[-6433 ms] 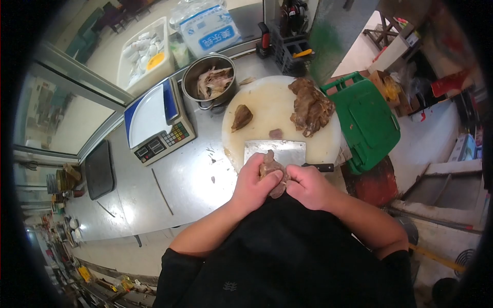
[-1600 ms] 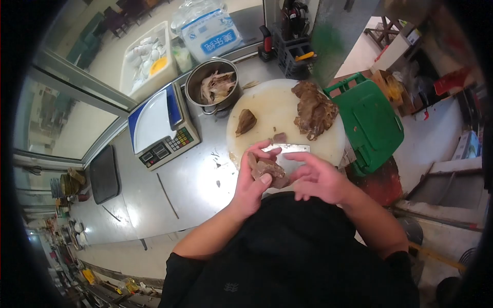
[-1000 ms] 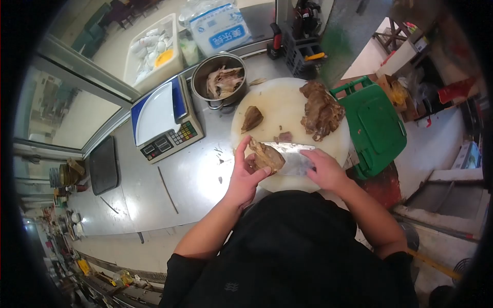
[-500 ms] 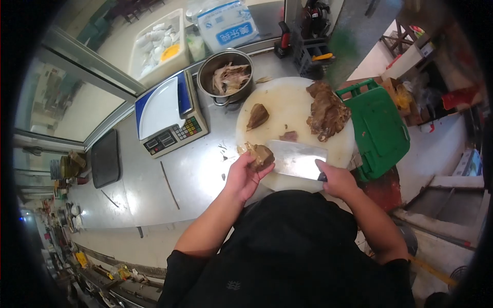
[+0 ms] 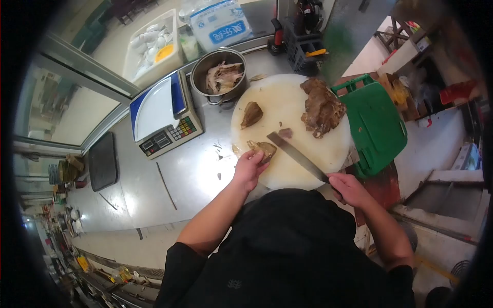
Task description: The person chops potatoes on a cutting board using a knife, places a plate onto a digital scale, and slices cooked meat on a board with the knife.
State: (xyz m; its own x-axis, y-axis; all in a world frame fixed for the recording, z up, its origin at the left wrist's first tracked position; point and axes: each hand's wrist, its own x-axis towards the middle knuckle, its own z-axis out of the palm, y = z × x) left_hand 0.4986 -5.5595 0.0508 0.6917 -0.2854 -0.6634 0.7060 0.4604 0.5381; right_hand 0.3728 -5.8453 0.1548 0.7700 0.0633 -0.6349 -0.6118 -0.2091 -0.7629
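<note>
Left hand (image 5: 249, 169) and right hand (image 5: 351, 188) are both occupied at the near side of a round white cutting board (image 5: 280, 110), which sits on a metal desk (image 5: 133, 190). The left fingers and thumb are curled around a piece of meat (image 5: 265, 149) at the board's near left edge; whether the meat rests on the board or is lifted just above it, I cannot tell. The right hand is closed in a fist around the handle of a cleaver (image 5: 300, 156), with the blade slanting away across the board, seen almost edge-on. Gripping the meat from its near end probably steadies it and keeps the fingertips to one side of the blade, while the full grip on the handle likely gives control over a broad, heavy knife. The held meat is small and lumpy, brown and cooked-looking, with a paler, stringy end poking out past the fingers. Near the cleaver's far tip lies a pinkish scrap (image 5: 285, 133), and beyond it, on the left, a darker brown chunk (image 5: 251, 114). A large, folded brown slab (image 5: 322, 110) lies at the board's right edge, perhaps set there to stay out of the blade's way. Just beyond the board on the left, a steel pot (image 5: 199, 74) contains pale, torn-looking meat or bones; beside it is a digital scale (image 5: 167, 137) carrying a white tray (image 5: 154, 113), seemingly placed within easy reach.
</note>
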